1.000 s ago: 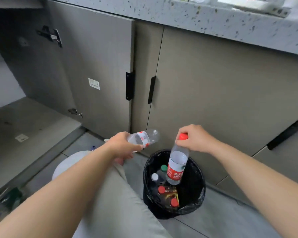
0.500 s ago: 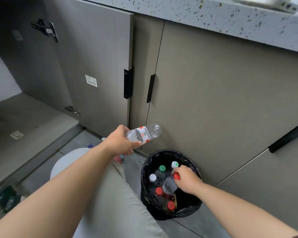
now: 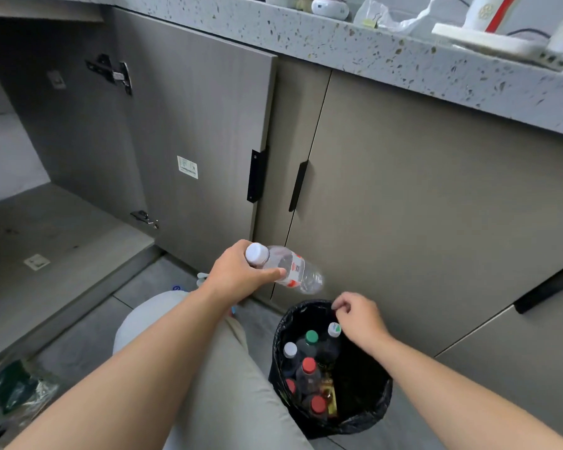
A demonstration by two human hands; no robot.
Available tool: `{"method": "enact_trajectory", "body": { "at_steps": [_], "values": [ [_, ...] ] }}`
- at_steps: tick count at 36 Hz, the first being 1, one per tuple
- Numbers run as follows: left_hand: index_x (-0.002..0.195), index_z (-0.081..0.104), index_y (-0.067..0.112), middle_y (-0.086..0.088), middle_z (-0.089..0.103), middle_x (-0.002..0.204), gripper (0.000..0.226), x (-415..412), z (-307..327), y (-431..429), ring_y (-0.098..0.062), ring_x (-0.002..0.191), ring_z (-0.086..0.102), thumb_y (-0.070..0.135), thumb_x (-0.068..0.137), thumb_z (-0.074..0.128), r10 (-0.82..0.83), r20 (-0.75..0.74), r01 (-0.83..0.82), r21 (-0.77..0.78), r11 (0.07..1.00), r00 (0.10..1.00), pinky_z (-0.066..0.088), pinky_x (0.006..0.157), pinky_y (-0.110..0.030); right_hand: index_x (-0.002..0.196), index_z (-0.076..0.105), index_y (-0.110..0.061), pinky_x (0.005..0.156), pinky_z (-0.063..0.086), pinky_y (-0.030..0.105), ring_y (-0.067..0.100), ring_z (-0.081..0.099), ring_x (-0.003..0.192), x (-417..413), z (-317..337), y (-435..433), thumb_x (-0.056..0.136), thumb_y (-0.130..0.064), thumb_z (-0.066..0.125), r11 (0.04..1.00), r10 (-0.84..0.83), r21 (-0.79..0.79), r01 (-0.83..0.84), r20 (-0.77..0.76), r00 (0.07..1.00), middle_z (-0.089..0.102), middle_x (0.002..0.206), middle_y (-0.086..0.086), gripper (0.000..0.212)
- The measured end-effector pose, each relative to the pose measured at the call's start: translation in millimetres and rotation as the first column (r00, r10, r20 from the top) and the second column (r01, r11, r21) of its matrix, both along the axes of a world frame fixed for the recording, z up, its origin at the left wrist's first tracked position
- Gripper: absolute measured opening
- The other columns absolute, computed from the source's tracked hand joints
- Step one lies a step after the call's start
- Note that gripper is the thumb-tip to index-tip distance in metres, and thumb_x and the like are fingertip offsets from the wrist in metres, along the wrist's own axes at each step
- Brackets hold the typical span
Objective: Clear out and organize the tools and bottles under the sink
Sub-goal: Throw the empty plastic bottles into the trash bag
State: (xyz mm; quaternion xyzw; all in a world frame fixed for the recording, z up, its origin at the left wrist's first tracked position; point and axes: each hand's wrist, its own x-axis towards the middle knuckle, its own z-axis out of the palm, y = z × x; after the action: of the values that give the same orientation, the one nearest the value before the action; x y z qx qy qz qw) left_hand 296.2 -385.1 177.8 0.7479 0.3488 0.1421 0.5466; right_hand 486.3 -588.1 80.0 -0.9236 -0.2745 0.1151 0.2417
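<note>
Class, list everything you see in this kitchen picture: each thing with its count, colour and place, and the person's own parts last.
Clear plastic bottle with white cap: one, red-and-white label, held tilted beside the bin.
Black bag-lined bin: one, on the floor before the cabinets.
Capped bottles: six caps show, three red, one green, two white, inside the bin.
Speckled grey countertop: one, along the top.
Grey cabinet door: one, open, at left.
Black door handles: three, on the cabinet fronts.
Left hand: one, grips the clear bottle.
Right hand: one, fingers loosely curled, empty, over the bin's far rim.
</note>
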Motion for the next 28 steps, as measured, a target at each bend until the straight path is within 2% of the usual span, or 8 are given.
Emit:
{"method": "enact_trajectory", "body": {
  "at_steps": [2, 4, 6, 9, 12, 16, 21, 28],
  "values": [
    [0.099, 0.064, 0.030, 0.008, 0.071, 0.093, 0.040, 0.4, 1.4, -0.9, -0.008, 0.071, 0.060, 0.042, 0.068, 0.087, -0.003, 0.040, 0.003, -0.003, 1.000, 0.999, 0.044, 0.057, -0.024, 0.081, 0.067, -0.031, 0.065, 0.040, 0.015, 0.004, 0.055, 0.070, -5.1, 29.3, 13.0, 0.086, -0.006, 0.054, 0.984, 0.031, 0.176, -0.042, 0.066, 0.997, 0.060, 0.086, -0.011, 0.029],
    [0.100, 0.067, 0.032, 0.012, 0.072, 0.097, 0.039, 1.2, 2.0, -1.8, -0.004, 0.077, 0.065, 0.041, 0.068, 0.088, -0.012, 0.074, 0.012, -0.009, 1.000, 0.997, 0.043, 0.052, -0.017, 0.088, 0.068, -0.029, 0.064, 0.039, 0.007, 0.004, 0.053, 0.069, -15.1, 62.0, 26.9, 0.088, -0.005, 0.058, 0.929, 0.097, 0.345, -0.135, 0.125, 0.987, 0.058, 0.088, -0.009, 0.026],
    [0.107, 0.069, 0.033, 0.013, 0.071, 0.104, 0.044, 2.2, 1.3, -2.8, -0.003, 0.090, 0.069, 0.038, 0.068, 0.089, -0.033, 0.100, 0.033, -0.002, 0.999, 0.995, 0.052, 0.065, -0.018, 0.098, 0.068, -0.029, 0.071, 0.041, 0.006, 0.006, 0.055, 0.075, -28.5, 94.2, 39.7, 0.088, -0.012, 0.066, 0.865, 0.221, 0.425, -0.266, 0.154, 0.963, 0.057, 0.091, -0.005, 0.020],
    [0.118, 0.070, 0.029, 0.010, 0.072, 0.110, 0.049, 3.0, 0.7, -4.5, -0.007, 0.097, 0.071, 0.029, 0.072, 0.087, -0.090, 0.125, 0.088, 0.022, 0.996, 0.988, 0.058, 0.091, -0.033, 0.114, 0.061, -0.038, 0.077, 0.046, 0.012, 0.008, 0.056, 0.082, -48.4, 127.8, 56.2, 0.085, -0.038, 0.071, 0.822, 0.422, 0.356, -0.445, 0.143, 0.895, 0.051, 0.098, -0.009, 0.031],
    [0.118, 0.071, 0.026, 0.009, 0.075, 0.107, 0.045, 2.1, 1.2, -6.8, -0.009, 0.097, 0.072, 0.020, 0.074, 0.080, -0.131, 0.166, 0.123, 0.059, 0.991, 0.977, 0.058, 0.094, -0.038, 0.116, 0.057, -0.039, 0.075, 0.044, 0.016, 0.001, 0.053, 0.084, -60.2, 139.2, 70.1, 0.081, -0.049, 0.072, 0.828, 0.468, 0.254, -0.499, 0.176, 0.866, 0.046, 0.098, -0.014, 0.039],
    [0.116, 0.071, 0.030, 0.013, 0.075, 0.105, 0.045, 1.5, -0.3, -6.5, -0.006, 0.095, 0.071, 0.026, 0.074, 0.084, -0.194, 0.163, 0.179, 0.102, 0.979, 0.967, 0.057, 0.089, -0.030, 0.094, 0.060, -0.029, 0.070, 0.047, 0.028, 0.007, 0.052, 0.076, -62.8, 144.0, 77.5, 0.084, -0.036, 0.072, 0.840, 0.453, 0.201, -0.505, 0.253, 0.855, 0.052, 0.088, -0.007, 0.017],
    [0.118, 0.069, 0.035, 0.012, 0.074, 0.108, 0.042, 3.8, -10.4, -4.8, -0.007, 0.099, 0.070, 0.037, 0.078, 0.083, -0.260, 0.138, 0.250, 0.090, 0.964, 0.956, 0.056, 0.091, -0.030, 0.081, 0.055, -0.025, 0.069, 0.051, 0.040, 0.017, 0.055, 0.074, -58.2, 144.9, 65.0, 0.069, -0.037, 0.063, 0.881, 0.389, 0.183, -0.437, 0.247, 0.887, 0.058, 0.081, -0.005, 0.019],
    [0.097, 0.071, 0.039, 0.024, 0.068, 0.085, 0.012, 8.7, -23.8, -1.5, 0.003, 0.074, 0.066, 0.042, 0.086, 0.068, -0.240, 0.008, 0.235, 0.174, 0.956, 0.971, 0.046, 0.065, -0.016, 0.078, 0.052, -0.022, 0.070, 0.051, 0.040, 0.024, 0.057, 0.078, -27.8, 114.6, 23.1, 0.071, -0.036, 0.063, 0.971, 0.232, 0.012, -0.237, 0.162, 0.959, 0.060, 0.081, -0.003, 0.019]
  ]
}}
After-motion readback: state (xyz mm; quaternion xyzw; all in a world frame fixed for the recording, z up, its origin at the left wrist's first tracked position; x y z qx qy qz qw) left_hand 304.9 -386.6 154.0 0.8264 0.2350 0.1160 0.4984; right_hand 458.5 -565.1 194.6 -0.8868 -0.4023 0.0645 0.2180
